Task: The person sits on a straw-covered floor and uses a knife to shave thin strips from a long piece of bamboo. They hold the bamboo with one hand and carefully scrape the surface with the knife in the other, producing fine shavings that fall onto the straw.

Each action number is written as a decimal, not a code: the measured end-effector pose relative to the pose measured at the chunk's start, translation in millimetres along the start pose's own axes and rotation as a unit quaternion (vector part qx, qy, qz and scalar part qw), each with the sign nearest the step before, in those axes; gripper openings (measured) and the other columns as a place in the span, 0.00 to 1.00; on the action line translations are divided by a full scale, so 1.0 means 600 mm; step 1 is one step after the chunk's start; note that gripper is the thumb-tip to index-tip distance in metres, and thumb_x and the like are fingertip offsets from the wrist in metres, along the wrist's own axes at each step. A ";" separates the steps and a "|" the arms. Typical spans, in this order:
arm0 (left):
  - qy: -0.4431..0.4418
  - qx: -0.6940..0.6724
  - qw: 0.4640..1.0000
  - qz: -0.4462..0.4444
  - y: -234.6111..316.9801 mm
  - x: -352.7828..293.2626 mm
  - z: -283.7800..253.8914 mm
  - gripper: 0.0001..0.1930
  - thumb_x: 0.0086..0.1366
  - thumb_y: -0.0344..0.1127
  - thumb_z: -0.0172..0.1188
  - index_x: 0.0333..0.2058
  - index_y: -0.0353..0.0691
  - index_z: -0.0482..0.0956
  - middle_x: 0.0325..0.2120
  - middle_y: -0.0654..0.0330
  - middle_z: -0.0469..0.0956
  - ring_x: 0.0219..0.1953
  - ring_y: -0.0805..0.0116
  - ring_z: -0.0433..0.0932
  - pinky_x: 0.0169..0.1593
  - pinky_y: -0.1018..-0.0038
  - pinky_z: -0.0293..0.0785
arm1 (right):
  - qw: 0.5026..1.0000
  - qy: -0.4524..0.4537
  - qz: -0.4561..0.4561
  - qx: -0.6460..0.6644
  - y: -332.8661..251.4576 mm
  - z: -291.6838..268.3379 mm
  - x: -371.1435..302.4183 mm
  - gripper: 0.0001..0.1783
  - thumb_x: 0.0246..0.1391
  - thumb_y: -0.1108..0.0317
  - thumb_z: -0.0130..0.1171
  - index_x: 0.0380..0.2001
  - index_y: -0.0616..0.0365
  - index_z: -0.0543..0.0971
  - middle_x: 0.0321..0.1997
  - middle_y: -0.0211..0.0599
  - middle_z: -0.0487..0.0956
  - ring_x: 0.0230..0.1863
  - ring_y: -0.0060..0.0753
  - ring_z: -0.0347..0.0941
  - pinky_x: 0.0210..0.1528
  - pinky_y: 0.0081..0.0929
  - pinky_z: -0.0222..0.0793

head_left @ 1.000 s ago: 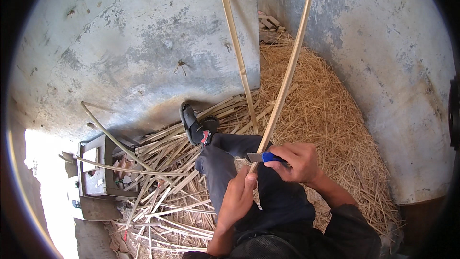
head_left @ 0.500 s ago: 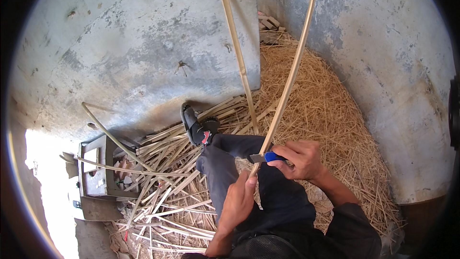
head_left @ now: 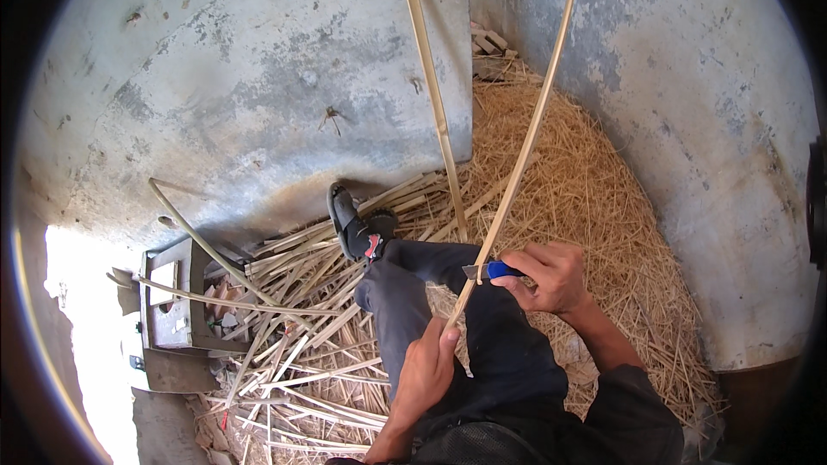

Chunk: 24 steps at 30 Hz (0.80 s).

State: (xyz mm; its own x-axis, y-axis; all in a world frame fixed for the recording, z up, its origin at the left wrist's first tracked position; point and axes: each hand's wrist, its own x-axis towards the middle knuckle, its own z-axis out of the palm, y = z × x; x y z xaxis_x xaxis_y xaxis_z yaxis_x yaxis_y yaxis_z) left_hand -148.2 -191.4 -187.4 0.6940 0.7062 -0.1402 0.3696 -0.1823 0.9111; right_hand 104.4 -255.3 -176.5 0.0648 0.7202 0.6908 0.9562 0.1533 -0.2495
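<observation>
A long, pale bamboo strip (head_left: 523, 162) slants up and away from my lap. Its near end is gripped by my left hand (head_left: 425, 368), with the thumb lying along it. In my right hand (head_left: 551, 277), fingers closed, is a knife (head_left: 500, 270) with a blue handle and a short grey blade. The blade rests across the strip a little above my left hand, and a small curl of wood shows at the contact. My right fingers cover part of the handle.
Another strip (head_left: 435, 103) leans on the pale, worn wall (head_left: 258, 95). Beyond my shoe (head_left: 346, 220) and to the left lie many loose strips (head_left: 301, 293). Fine shavings (head_left: 586, 181) heap up on the right. A grey open box (head_left: 172, 327) stands at the left beside a bright opening.
The knife has slid slightly up the strip, away from my left hand. My left hand and the strip have shifted a little toward me.
</observation>
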 end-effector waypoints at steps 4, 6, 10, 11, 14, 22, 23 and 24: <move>-0.001 0.006 1.000 -0.011 -0.004 -0.008 0.000 0.13 0.83 0.40 0.49 0.45 0.34 0.72 0.28 0.34 0.76 0.38 0.24 0.76 0.38 0.45 0.69 | 0.999 0.020 0.026 0.011 0.008 0.004 -0.001 0.17 0.58 0.48 0.73 0.35 0.51 0.87 0.21 0.30 0.78 0.18 0.35 0.75 0.21 0.32 0.67; -0.006 0.007 1.000 -0.025 -0.013 -0.018 0.004 0.13 0.83 0.40 0.49 0.45 0.34 0.72 0.28 0.35 0.77 0.38 0.25 0.76 0.38 0.45 0.70 | 0.998 0.052 0.042 0.011 0.032 0.001 0.007 0.18 0.59 0.49 0.73 0.36 0.53 0.87 0.25 0.33 0.83 0.20 0.36 0.79 0.23 0.31 0.70; -0.043 0.013 0.997 -0.054 -0.032 -0.048 0.013 0.14 0.83 0.42 0.48 0.45 0.35 0.72 0.28 0.35 0.77 0.39 0.24 0.76 0.38 0.44 0.70 | 0.985 0.098 0.142 -0.012 0.091 -0.025 0.020 0.20 0.62 0.51 0.71 0.39 0.59 0.87 0.32 0.41 0.88 0.28 0.38 0.86 0.29 0.31 0.79; -0.053 0.013 0.997 -0.058 -0.039 -0.051 0.014 0.15 0.83 0.43 0.47 0.45 0.35 0.72 0.28 0.37 0.78 0.38 0.26 0.78 0.39 0.45 0.71 | 0.987 0.094 0.131 -0.021 0.093 -0.026 0.015 0.20 0.62 0.51 0.71 0.39 0.60 0.87 0.32 0.41 0.88 0.28 0.39 0.86 0.29 0.31 0.79; -0.099 -0.007 0.993 -0.064 -0.064 -0.044 -0.003 0.19 0.84 0.48 0.44 0.46 0.35 0.73 0.28 0.45 0.80 0.35 0.39 0.81 0.40 0.51 0.74 | 0.988 0.095 0.119 -0.030 0.094 -0.027 0.007 0.20 0.63 0.51 0.71 0.40 0.60 0.87 0.33 0.43 0.88 0.28 0.40 0.87 0.29 0.31 0.80; -0.046 -0.112 0.979 0.164 -0.084 0.046 0.010 0.22 0.84 0.47 0.46 0.57 0.30 0.72 0.29 0.55 0.81 0.35 0.61 0.83 0.42 0.63 0.78 | 0.992 0.089 0.086 -0.028 0.074 -0.034 0.018 0.19 0.63 0.51 0.71 0.39 0.59 0.87 0.31 0.40 0.87 0.27 0.37 0.86 0.26 0.30 0.79; -0.074 -0.151 0.977 0.131 -0.071 0.054 0.012 0.22 0.84 0.47 0.46 0.56 0.31 0.73 0.29 0.55 0.81 0.35 0.62 0.82 0.41 0.64 0.78 | 0.992 0.088 0.084 -0.030 0.073 -0.035 0.017 0.19 0.63 0.51 0.71 0.38 0.59 0.86 0.31 0.39 0.87 0.27 0.37 0.86 0.26 0.30 0.79; -0.102 -0.190 0.971 0.100 -0.056 0.058 0.015 0.21 0.84 0.47 0.46 0.55 0.32 0.74 0.29 0.56 0.80 0.35 0.63 0.81 0.41 0.64 0.77 | 0.992 0.088 0.081 -0.032 0.073 -0.037 0.017 0.19 0.63 0.51 0.71 0.38 0.59 0.86 0.31 0.39 0.87 0.26 0.37 0.86 0.26 0.30 0.78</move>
State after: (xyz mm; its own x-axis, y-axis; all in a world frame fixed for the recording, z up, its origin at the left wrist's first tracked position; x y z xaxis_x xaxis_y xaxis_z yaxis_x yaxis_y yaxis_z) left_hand -131.0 -166.6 -226.1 0.8502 0.5263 0.0157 -0.0133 -0.0083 0.9999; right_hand 153.2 -256.0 -165.2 0.2623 0.6017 0.7544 0.9449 -0.0016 -0.3272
